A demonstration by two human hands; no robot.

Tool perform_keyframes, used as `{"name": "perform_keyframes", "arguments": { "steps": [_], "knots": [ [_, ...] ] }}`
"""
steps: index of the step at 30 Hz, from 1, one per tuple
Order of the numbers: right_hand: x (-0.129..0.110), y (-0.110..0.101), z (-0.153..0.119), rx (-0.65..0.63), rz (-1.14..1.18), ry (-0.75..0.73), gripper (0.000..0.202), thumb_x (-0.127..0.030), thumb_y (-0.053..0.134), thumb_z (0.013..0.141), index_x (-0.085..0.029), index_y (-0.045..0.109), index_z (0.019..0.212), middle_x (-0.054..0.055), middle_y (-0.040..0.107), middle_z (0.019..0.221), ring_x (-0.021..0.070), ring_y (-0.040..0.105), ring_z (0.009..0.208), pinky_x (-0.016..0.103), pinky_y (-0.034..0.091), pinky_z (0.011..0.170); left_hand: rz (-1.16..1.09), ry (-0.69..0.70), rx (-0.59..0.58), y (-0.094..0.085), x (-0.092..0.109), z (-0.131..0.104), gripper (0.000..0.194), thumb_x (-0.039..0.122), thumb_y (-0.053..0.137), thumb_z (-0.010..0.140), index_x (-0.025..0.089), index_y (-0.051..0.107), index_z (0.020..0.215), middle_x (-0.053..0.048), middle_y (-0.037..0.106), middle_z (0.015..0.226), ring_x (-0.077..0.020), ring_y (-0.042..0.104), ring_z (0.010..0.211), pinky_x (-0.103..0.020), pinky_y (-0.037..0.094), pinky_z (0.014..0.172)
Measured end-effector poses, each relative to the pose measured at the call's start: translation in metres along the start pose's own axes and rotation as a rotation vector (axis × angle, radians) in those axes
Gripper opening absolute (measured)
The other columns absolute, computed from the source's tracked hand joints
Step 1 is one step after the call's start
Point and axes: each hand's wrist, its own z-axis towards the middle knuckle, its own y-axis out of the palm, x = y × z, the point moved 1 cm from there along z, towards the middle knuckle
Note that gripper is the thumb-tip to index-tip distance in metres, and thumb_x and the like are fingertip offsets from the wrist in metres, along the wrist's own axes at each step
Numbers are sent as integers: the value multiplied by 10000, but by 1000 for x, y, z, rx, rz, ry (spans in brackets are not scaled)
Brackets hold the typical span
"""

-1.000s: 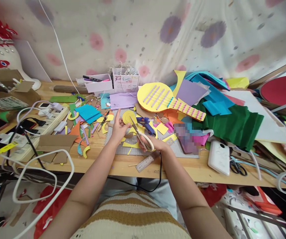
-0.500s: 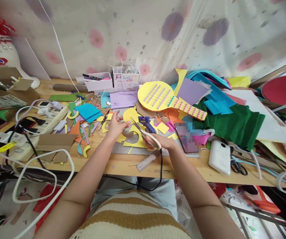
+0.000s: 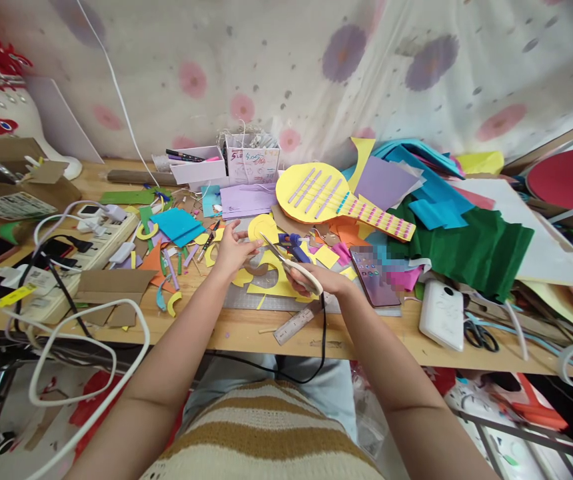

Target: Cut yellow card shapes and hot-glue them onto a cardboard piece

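Observation:
Between its thumb and fingers, my left hand (image 3: 235, 252) pinches a rounded piece of yellow felt or craft paper (image 3: 262, 227). My right hand (image 3: 311, 279) is wrapped round the white handles of a pair of scissors (image 3: 277, 252), whose blades reach the yellow piece's lower right edge. Just beyond the scissors lies a blue glue gun (image 3: 294, 247). Yellow offcuts (image 3: 271, 283) lie below both hands on a grey cutting mat (image 3: 239, 300). A metal ruler (image 3: 294, 325) rests at the mat's front edge.
A yellow guitar-shaped craft (image 3: 311, 193) lies behind the hands. To the right are a phone (image 3: 374, 283), a white power bank (image 3: 441, 315), black-handled scissors (image 3: 481, 335) and green cloth (image 3: 486, 250). Power strips (image 3: 61, 293) and loose white cable (image 3: 144, 333) crowd the left.
The scissors' blades have closed a little at the yellow piece's edge, and the piece has shifted slightly. Both hands stay in nearly the same place.

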Motion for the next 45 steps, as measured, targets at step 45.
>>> {"name": "perform_keyframes", "arguments": {
  "steps": [45],
  "knots": [
    [17, -11, -3, 102, 86, 116, 496, -630, 577, 688, -183, 383, 778, -85, 287, 537, 33, 293, 413, 181, 229, 386, 50, -85, 18, 4, -8, 2, 828, 125, 802, 478, 165, 398, 1200, 26, 522, 772, -73, 560, 526, -210, 484, 461]
  ]
}}
